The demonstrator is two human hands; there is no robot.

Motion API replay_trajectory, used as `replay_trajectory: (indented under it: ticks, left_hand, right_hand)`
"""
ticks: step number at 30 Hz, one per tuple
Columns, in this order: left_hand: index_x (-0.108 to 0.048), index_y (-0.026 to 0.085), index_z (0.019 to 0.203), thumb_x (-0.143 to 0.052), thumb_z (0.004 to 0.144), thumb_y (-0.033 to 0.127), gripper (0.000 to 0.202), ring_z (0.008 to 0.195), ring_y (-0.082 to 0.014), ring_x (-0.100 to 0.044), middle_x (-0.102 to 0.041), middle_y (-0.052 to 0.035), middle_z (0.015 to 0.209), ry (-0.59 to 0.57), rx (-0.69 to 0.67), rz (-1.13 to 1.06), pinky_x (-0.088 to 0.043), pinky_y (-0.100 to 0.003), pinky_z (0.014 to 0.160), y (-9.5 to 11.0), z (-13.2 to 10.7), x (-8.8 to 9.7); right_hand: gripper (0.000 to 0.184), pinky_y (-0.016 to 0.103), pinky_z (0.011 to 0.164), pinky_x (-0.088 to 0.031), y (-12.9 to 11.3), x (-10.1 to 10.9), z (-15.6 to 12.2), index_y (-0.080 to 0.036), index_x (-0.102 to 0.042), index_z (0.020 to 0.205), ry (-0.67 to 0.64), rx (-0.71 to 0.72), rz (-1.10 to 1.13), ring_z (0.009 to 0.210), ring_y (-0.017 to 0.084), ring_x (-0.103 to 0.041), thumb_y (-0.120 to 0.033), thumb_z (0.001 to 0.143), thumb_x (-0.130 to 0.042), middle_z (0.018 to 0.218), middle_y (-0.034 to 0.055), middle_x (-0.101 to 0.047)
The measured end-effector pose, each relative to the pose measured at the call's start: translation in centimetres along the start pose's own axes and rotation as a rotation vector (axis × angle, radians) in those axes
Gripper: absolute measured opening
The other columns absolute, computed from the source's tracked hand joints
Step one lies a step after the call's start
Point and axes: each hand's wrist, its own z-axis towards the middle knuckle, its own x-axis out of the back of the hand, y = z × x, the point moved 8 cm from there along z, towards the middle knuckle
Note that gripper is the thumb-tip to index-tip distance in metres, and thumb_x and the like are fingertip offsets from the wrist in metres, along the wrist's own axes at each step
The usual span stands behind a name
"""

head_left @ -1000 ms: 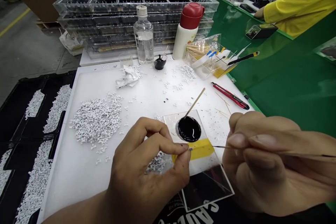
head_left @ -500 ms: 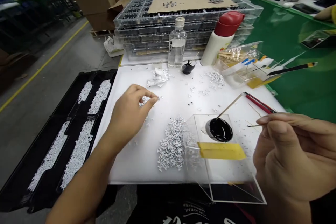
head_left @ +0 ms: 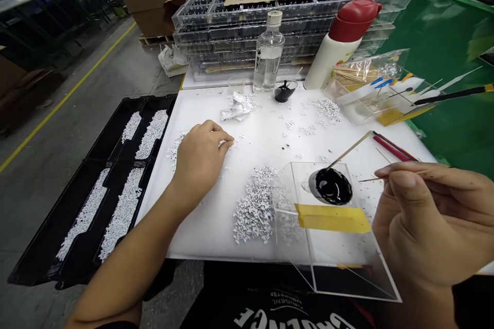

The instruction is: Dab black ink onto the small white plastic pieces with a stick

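My left hand (head_left: 203, 157) is pinched at thumb and forefinger, low over the white worktop (head_left: 216, 239). Tiny white pieces lie right beside its fingertips; whatever is in the pinch is too small to name. Raised at the right, my right hand (head_left: 428, 221) grips a thin stick (head_left: 370, 180), its fine dark tip pointing left. Between the hands, a small cup (head_left: 313, 185) of glossy black liquid (head_left: 334, 187) sits on a clear plastic stand (head_left: 347, 254) with yellow tape (head_left: 334, 218). A wooden stick (head_left: 349, 150) leans in the cup. A heap of white pieces (head_left: 254, 205) lies left of the stand.
Black trays (head_left: 90, 157) holding white pieces stand at the left. Behind are a glass bottle (head_left: 268, 56), a small cup with black liquid (head_left: 284, 93), a red-lidded flask (head_left: 335, 56) and stacked clear cases (head_left: 231, 36). A red-handled tool (head_left: 393, 148) lies near my right hand.
My left hand stays pinched over the worktop, turned slightly. The right hand still holds the stick, its tip now angled a little differently. The whole view has shifted slightly.
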Motion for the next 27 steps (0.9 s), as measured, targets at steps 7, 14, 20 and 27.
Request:
replay_trajectory:
  ticks: [7,14,20,27]
  left_hand:
    - [-0.083,0.032,0.080,-0.087,0.085,0.032,0.007,0.088,-0.0225,-0.070,-0.077,0.0022,0.094,-0.395,-0.059,-0.135,-0.050,-0.036,0.076,1.2,-2.1,-2.2]
    - [-0.082,0.029,0.085,-0.079,0.090,0.029,0.006,0.088,-0.0226,-0.071,-0.078,0.0006,0.098,-0.502,-0.061,-0.174,-0.050,-0.036,0.077,1.5,-2.8,-3.7]
    - [-0.080,0.029,0.084,-0.074,0.092,0.026,0.011,0.087,-0.0221,-0.074,-0.081,0.0026,0.090,-0.465,-0.040,-0.201,-0.053,-0.036,0.078,1.4,-2.5,-2.9]
    - [-0.077,0.026,0.084,-0.068,0.092,0.017,0.015,0.089,-0.0237,-0.072,-0.080,0.0014,0.093,-0.354,-0.112,-0.091,-0.050,-0.036,0.078,0.6,-2.7,-2.1]
  right_hand:
    - [0.020,0.020,0.052,-0.061,0.0,-0.1,-0.2,-0.020,-0.085,0.076,-0.007,-0.005,-0.016,0.056,0.014,-0.071,-0.015,0.063,-0.099,0.068,0.0030,-0.076]
    - [0.021,0.022,0.050,-0.061,0.2,-0.1,-0.2,-0.020,-0.084,0.075,-0.004,-0.005,-0.031,0.055,0.015,-0.071,-0.017,0.061,-0.100,0.066,0.0033,-0.076]
    - [0.021,0.023,0.050,-0.060,0.2,-0.1,-0.3,-0.020,-0.084,0.074,-0.004,-0.011,-0.035,0.055,0.015,-0.070,-0.017,0.061,-0.100,0.066,0.0033,-0.075]
    - [0.022,0.021,0.054,-0.060,0.4,0.1,-0.3,-0.021,-0.084,0.076,-0.011,-0.037,-0.023,0.058,0.013,-0.070,-0.019,0.062,-0.101,0.069,0.0023,-0.076]
